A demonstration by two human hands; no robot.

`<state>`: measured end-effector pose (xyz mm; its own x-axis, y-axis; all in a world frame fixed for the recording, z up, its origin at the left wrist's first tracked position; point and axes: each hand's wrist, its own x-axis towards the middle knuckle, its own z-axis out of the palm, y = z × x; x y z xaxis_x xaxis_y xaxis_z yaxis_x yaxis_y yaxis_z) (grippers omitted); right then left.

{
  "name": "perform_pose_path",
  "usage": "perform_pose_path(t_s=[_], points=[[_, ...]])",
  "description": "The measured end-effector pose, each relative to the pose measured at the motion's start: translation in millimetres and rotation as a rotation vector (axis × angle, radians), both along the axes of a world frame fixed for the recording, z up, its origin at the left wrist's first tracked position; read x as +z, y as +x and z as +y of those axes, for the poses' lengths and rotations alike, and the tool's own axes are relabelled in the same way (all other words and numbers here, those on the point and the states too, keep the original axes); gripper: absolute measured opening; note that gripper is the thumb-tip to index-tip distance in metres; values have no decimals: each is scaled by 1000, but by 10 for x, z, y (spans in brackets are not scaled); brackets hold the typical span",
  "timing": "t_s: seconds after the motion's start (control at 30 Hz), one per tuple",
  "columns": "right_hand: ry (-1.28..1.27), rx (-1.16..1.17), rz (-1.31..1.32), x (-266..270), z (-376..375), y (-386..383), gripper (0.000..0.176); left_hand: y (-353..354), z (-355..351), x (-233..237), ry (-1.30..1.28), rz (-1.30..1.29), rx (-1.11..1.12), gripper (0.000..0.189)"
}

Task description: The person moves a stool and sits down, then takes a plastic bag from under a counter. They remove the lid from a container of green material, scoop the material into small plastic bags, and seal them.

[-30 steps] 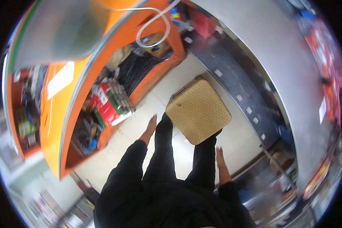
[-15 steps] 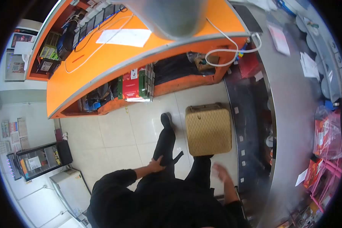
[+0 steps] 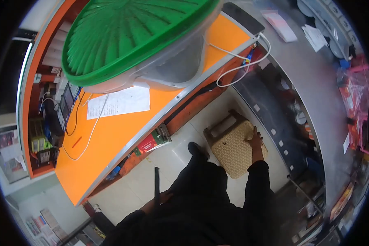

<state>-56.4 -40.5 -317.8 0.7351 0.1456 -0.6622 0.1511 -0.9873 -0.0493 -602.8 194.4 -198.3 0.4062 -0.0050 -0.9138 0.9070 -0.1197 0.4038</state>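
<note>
My right hand (image 3: 256,139) reaches down to a beige woven stool (image 3: 233,152) on the tiled floor and closes over its far top edge. The stool stands between the orange counter (image 3: 110,135) and the grey counter (image 3: 315,82), just right of my dark shoe (image 3: 197,149). My left hand (image 3: 164,198) lies against my dark-clothed thigh, partly hidden. A thin dark strip (image 3: 156,186) rises beside it; whether the hand holds it is unclear.
A clear tub with a green lid (image 3: 139,41) looms close on the orange counter, beside a sheet of paper (image 3: 119,102) and a white cable (image 3: 242,61). Red boxes (image 3: 149,143) fill the shelf under the counter. Packaged goods (image 3: 356,94) crowd the right side.
My right hand has gone from hanging free at my side down onto the stool's edge. My left hand moved back to my thigh. My view swung toward the orange counter.
</note>
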Motion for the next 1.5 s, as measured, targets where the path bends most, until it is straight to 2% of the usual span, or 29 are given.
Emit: perform_pose_path(t_s=[0.13, 0.23, 0.27, 0.3, 0.37, 0.4, 0.43, 0.47, 0.53, 0.57, 0.63, 0.73, 0.83, 0.93, 1.0, 1.13, 1.2, 1.27, 1.33, 1.43, 1.5], points=[[-64, 36, 6, 37, 139, -96, 114, -206, 295, -125, -24, 90, 74, 63], [-177, -98, -23, 240, 361, -302, 107, -459, 397, -197, 110, 41, -46, 52], [-217, -137, -50, 342, 414, -335, 104, -511, 436, -308, 73, -25, 54, 49], [-164, -154, -114, 174, 432, -435, 99, -584, 473, -438, 31, -92, 150, 45], [-7, -99, -81, 268, 683, -662, 87, -752, 432, -940, -246, -302, 624, 36], [189, -62, -49, 169, 733, -764, 80, -779, 412, -1040, -396, -400, 861, 32], [382, -22, -13, 108, 786, -834, 75, -166, 458, -152, 148, -258, 310, 30], [413, 7, -34, 384, 935, -904, 62, 78, 491, -91, 219, -304, 253, 30], [677, -202, 99, 475, 920, -806, 59, 306, 530, 47, 361, -392, 138, 31], [667, -250, 7, 594, 888, -701, 56, 418, 600, 155, 308, -443, 241, 33], [649, -356, -172, 1494, 919, -629, 50, 558, 675, 244, 259, -460, 272, 35], [519, 127, -268, 2633, 1083, -909, 42, 811, 714, 200, 218, -440, 229, 38], [147, 541, -95, 2915, 1113, -931, 36, 1226, 871, 87, 178, -424, 174, 43], [250, 611, 61, 2215, 1156, -299, 30, 1651, 994, -31, 182, -420, 175, 48], [333, 772, -26, 1798, 1224, 89, 24, 1933, 1009, -119, 226, -414, 214, 52], [496, 386, -23, 1517, 1388, 784, 25, 2378, 966, -159, 355, -289, 352, 60], [743, 350, 268, 1344, 1542, 1121, 25, 2520, 909, -85, 412, -170, 413, 64], [1078, 258, 915, 1548, 1576, 1157, 23, 2649, 863, 2, 458, -54, 463, 68], [515, 829, 736, 1990, 1808, 1236, 23, 2755, 823, 68, 492, 43, 528, 72], [371, 941, 901, 1398, 1824, 1586, 28, 2771, 687, 32, 512, 177, 630, 79], [114, 1170, 730, 1231, 2023, 1560, 39, 2739, 596, -79, 518, 247, 711, 83]])
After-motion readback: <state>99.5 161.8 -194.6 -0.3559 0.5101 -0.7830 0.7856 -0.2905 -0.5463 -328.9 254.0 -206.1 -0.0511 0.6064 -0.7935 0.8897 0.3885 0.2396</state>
